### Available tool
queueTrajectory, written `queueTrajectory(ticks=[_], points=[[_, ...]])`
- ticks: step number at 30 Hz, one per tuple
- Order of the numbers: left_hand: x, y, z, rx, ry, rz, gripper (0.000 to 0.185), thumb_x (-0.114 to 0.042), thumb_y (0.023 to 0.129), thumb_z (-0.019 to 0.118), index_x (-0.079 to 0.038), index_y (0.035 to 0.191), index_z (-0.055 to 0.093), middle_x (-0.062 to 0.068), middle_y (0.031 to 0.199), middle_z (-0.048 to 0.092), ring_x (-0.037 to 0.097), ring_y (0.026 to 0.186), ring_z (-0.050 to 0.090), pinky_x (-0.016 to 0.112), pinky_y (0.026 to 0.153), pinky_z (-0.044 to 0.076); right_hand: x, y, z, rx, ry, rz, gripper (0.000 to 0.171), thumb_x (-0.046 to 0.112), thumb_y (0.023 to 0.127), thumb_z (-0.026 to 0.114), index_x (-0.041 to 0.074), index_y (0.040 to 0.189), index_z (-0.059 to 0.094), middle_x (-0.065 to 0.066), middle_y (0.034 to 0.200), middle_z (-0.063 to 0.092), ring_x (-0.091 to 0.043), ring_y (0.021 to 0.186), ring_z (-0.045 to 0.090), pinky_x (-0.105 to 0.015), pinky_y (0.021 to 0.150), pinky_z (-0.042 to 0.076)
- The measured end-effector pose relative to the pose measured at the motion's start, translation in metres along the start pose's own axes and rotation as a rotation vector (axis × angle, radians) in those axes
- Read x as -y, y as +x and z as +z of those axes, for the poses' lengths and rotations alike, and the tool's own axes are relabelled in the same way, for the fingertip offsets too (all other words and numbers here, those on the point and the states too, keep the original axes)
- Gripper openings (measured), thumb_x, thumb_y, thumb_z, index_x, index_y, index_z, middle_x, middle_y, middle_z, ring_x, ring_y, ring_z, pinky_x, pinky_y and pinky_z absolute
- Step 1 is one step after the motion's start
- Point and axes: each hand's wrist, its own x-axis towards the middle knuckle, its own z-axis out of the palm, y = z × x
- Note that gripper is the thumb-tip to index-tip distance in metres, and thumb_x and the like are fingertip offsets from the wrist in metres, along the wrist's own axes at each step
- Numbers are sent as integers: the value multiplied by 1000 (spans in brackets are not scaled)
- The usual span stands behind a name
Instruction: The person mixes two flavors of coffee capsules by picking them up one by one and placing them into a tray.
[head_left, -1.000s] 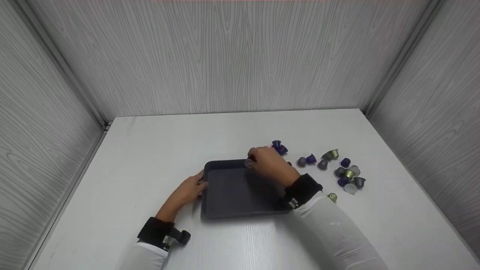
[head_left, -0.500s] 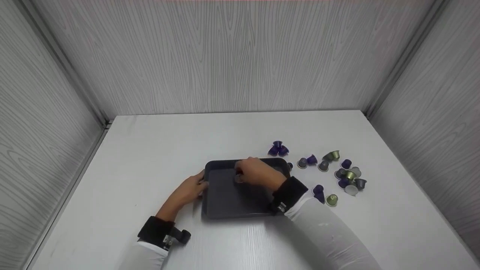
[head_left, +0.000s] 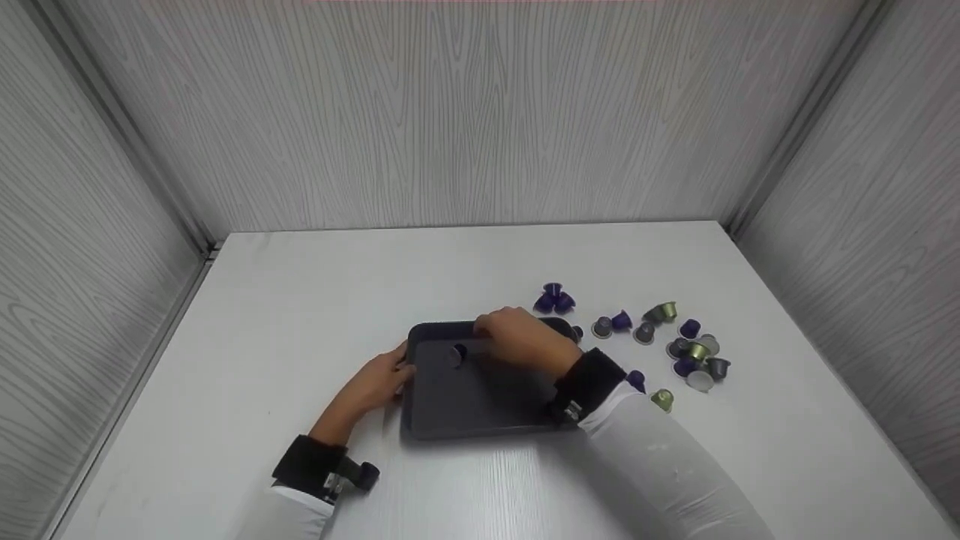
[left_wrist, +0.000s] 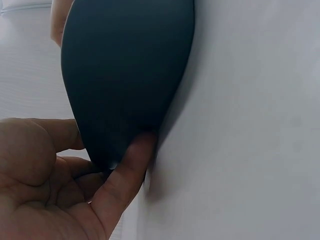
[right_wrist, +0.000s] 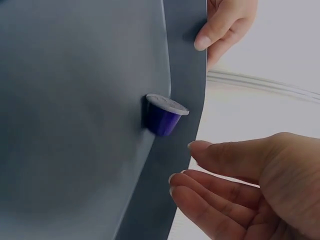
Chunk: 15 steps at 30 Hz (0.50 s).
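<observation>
A dark grey tray [head_left: 480,405] lies on the white table. My left hand [head_left: 396,369] pinches its left rim, thumb on top and fingers beneath, as the left wrist view shows with the hand [left_wrist: 100,185] on the tray [left_wrist: 125,75]. One purple capsule [head_left: 455,354] stands in the tray's far left part, foil side up [right_wrist: 162,116], against the tray wall [right_wrist: 185,75]. My right hand [head_left: 487,334] hovers just right of it, fingers relaxed and empty [right_wrist: 185,170].
Several loose capsules, purple, grey and green [head_left: 690,349], lie scattered on the table right of the tray. Three purple ones [head_left: 553,298] sit past its far right corner, and a green one [head_left: 663,398] lies by my right forearm. Grey panels wall in the table.
My right hand carried a capsule from the tray's far rim down into the tray, let it go at the far left, and drew back a little. The left hand stayed on the rim.
</observation>
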Motion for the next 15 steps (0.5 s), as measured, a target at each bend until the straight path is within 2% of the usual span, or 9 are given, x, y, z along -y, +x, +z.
queueTrajectory(ticks=[7, 15], points=[[1, 1, 0, -4, 2, 1, 59, -18, 101, 48, -5, 155, 25, 24, 145, 44, 37, 130, 45, 52, 105, 36, -10, -5, -4, -18, -51, -35, 20, 26, 94, 65, 7, 98, 69, -6, 87, 68, -24, 79, 63, -40, 74, 51], [1, -1, 0, -2, -25, -10, 60, -18, 101, 48, -5, 154, 25, 24, 145, 44, 34, 124, 51, 49, 100, 42, -25, -14, -5, -72, -108, -73, 16, 21, 94, 63, 9, 104, 67, -4, 89, 65, -23, 80, 63, -39, 73, 51]])
